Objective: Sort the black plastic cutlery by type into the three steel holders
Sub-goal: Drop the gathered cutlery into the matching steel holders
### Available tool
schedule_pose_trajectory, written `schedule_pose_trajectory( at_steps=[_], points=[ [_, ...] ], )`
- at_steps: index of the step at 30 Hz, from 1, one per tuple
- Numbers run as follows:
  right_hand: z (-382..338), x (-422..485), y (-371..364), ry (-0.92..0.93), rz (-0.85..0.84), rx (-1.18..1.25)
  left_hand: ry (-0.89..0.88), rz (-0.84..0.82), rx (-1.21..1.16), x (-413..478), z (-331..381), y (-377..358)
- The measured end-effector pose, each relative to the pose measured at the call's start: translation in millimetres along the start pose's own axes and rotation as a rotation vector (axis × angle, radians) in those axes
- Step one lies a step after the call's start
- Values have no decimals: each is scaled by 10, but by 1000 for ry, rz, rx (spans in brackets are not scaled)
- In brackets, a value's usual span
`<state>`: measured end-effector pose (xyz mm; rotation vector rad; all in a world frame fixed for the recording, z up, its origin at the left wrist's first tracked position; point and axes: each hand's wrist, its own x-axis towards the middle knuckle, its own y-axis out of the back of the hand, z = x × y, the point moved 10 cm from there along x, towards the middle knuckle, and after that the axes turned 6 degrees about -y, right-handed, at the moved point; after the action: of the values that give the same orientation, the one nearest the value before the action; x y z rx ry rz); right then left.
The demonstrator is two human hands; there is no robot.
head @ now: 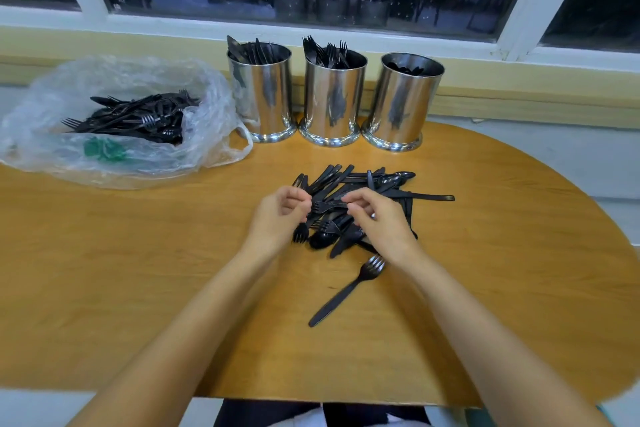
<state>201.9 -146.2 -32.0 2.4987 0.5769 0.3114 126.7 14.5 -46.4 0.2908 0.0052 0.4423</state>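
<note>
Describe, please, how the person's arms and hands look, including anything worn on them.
The left arm and right arm are bare as far as the frame shows: no sleeves, watch or bracelet. The left hand and right hand wear no gloves. A small pale glint on a right-hand finger may be a ring.

Three shiny steel holders stand upright in a row at the back of the desk (138, 270). The left holder (261, 94) has knives, the middle holder (334, 97) has forks, and the right holder (403, 100) has dark pieces low inside. A loose cutlery pile (363, 189) lies mid-desk. Above it the right hand (377, 222) pinches a fork (329, 206). A lone fork (349, 288) lies nearer. More bagged cutlery (135, 114) lies far left.
</note>
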Motion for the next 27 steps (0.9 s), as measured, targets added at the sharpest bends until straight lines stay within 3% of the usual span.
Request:
schedule_pose_trajectory(
  at_steps=[7,12,21,24,27],
  points=[
    [182,-321,236,15,10,-95,-169,-279,371,-528,69,-579],
    [347,-537,321,11,46,-153,-220,-237,659,-740,61,-840],
    [275,-611,289,62,97,-336,-142,-200,568,-665,104,-707],
    [192,-586,142,119,74,-517,-104,-133,386,-545,153,-380],
    [138,-507,13,151,54,-677,14,-21,50,-438,112,-10]
  ],
)
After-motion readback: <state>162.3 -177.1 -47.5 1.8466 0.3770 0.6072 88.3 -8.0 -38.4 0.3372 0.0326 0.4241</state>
